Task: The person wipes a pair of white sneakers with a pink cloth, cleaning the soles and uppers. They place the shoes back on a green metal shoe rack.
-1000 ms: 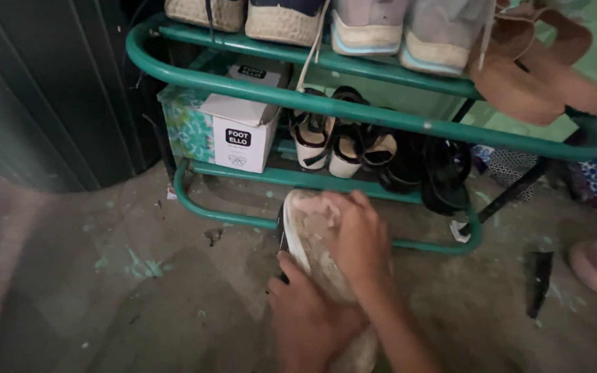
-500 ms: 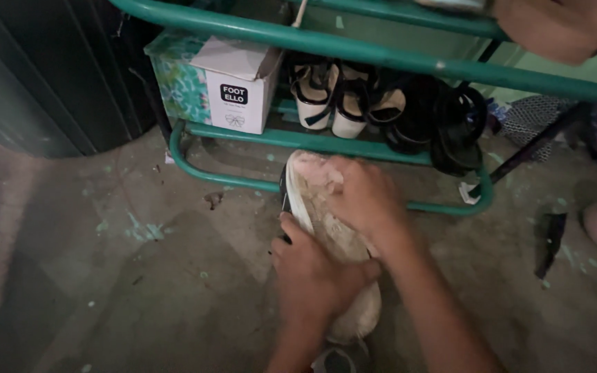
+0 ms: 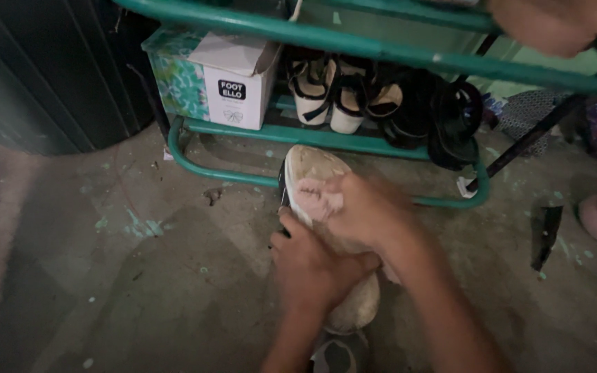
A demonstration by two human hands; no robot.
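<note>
A dirty white shoe with its pale sole turned up (image 3: 312, 176) lies on the grey concrete floor (image 3: 126, 276), just in front of the green metal shoe rack (image 3: 243, 131). The left hand (image 3: 309, 266) has its grip closed around the side of the shoe. The right hand (image 3: 367, 211) presses a small pink cloth (image 3: 318, 202) on the sole; its grip is closed on the cloth. A white cardboard box (image 3: 233, 83) sits at the left end of the rack's bottom shelf. Black and white sandals (image 3: 326, 97) stand beside it.
</note>
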